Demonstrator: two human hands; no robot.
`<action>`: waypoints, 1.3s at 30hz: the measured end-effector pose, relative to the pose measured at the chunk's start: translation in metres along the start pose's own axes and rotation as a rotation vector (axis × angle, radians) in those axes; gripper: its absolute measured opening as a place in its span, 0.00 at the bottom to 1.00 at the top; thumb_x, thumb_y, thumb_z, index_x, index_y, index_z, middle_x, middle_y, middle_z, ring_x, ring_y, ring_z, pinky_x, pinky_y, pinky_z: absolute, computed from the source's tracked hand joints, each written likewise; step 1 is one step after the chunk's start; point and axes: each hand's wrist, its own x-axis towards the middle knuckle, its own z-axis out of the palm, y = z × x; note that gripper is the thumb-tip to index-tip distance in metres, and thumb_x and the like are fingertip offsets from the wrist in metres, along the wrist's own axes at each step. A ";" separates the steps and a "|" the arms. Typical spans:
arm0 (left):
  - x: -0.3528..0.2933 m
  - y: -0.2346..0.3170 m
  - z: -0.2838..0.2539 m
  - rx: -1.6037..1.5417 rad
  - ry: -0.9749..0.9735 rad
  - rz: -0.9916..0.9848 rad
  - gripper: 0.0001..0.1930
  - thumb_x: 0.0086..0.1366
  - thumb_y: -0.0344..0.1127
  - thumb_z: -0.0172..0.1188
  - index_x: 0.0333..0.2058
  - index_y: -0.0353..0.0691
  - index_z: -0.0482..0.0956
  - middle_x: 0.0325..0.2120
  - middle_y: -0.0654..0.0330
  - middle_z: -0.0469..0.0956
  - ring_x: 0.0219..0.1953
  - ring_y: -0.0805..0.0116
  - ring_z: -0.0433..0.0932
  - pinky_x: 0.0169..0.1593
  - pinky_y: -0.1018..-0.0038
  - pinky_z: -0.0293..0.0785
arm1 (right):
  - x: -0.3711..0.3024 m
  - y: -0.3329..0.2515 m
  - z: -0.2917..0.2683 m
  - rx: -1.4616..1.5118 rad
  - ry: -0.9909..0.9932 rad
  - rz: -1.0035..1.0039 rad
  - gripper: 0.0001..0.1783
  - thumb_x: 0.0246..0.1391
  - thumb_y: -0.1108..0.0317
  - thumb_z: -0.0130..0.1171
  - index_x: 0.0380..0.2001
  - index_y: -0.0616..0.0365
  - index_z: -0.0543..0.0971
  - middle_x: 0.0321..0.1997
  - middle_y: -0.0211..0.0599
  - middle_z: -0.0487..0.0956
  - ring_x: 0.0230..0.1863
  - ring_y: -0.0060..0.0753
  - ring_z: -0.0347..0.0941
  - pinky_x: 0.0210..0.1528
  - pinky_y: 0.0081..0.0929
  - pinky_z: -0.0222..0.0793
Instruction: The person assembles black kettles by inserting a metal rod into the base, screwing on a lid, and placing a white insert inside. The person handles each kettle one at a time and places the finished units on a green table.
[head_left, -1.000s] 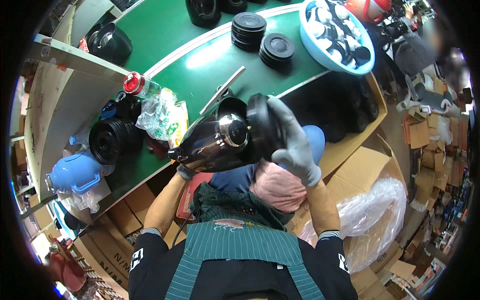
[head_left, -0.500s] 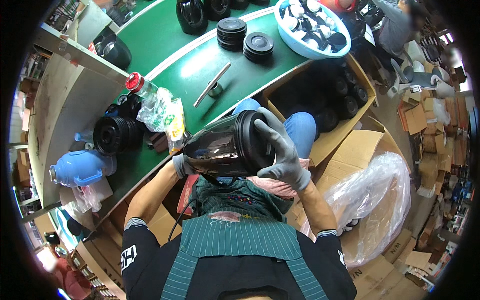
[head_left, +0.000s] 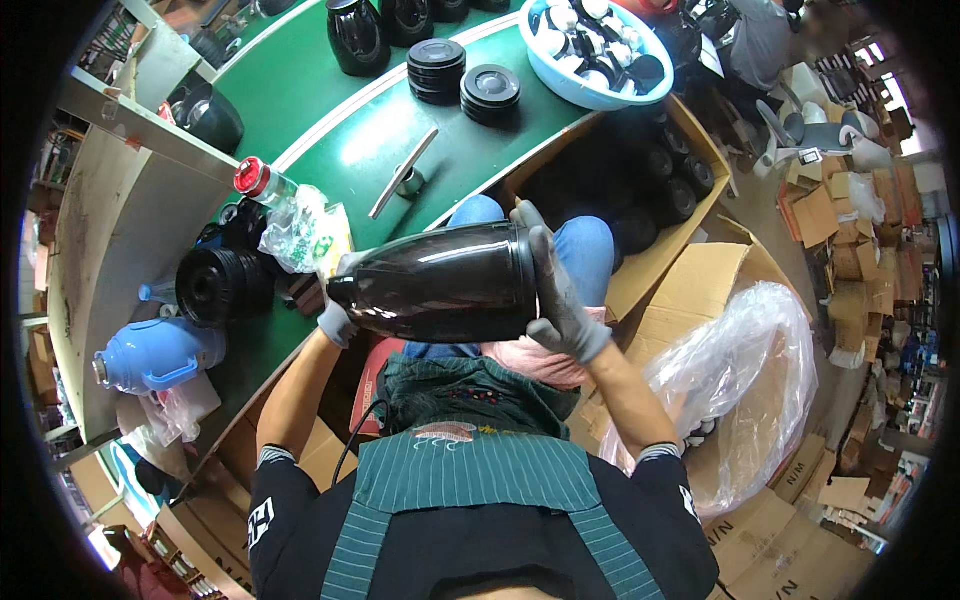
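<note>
A glossy black thermos body [head_left: 435, 285] lies sideways between my two gloved hands, above my lap. My left hand [head_left: 337, 322] grips its narrow end; most of those fingers are hidden behind it. Against the wide, ridged end presses my right hand [head_left: 567, 312], thumb at the near side and fingers reaching up the far side. On the green bench beyond are two stacks of black ridged round caps [head_left: 437, 68] and a metal bar [head_left: 405, 175] leaning on a small metal cup.
A light blue basin [head_left: 597, 85] of black and white parts stands at the bench edge. Below it, a carton [head_left: 690, 125] holds black pieces. Left sit a red-lidded jar [head_left: 255, 178], a blue thermos jug [head_left: 160, 352] and black parts. A plastic-lined carton [head_left: 740, 400] is at right.
The thermos body has turned from tilted toward me to nearly level and side-on, moving slightly left. My right hand has shifted from over its ridged end face to flat against it.
</note>
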 end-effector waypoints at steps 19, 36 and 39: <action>-0.015 0.118 0.054 0.972 -0.001 0.762 0.20 0.58 0.38 0.69 0.50 0.38 0.87 0.41 0.50 0.89 0.43 0.50 0.89 0.50 0.62 0.84 | 0.002 0.007 0.006 0.907 0.089 1.156 0.35 0.81 0.43 0.41 0.70 0.64 0.72 0.68 0.45 0.78 0.68 0.33 0.72 0.73 0.28 0.64; -0.014 0.018 0.018 0.000 -0.012 0.021 0.16 0.64 0.31 0.67 0.49 0.30 0.88 0.41 0.60 0.90 0.42 0.75 0.86 0.48 0.74 0.83 | 0.016 -0.029 -0.004 -0.128 -0.033 -0.153 0.55 0.72 0.26 0.40 0.85 0.52 0.44 0.88 0.63 0.41 0.87 0.64 0.40 0.85 0.52 0.38; -0.019 0.003 0.008 0.062 0.012 0.009 0.15 0.64 0.31 0.67 0.48 0.30 0.87 0.41 0.61 0.89 0.42 0.76 0.85 0.47 0.75 0.83 | 0.009 -0.028 0.008 0.074 0.061 -0.017 0.54 0.71 0.25 0.41 0.85 0.49 0.46 0.87 0.64 0.43 0.87 0.66 0.41 0.84 0.55 0.37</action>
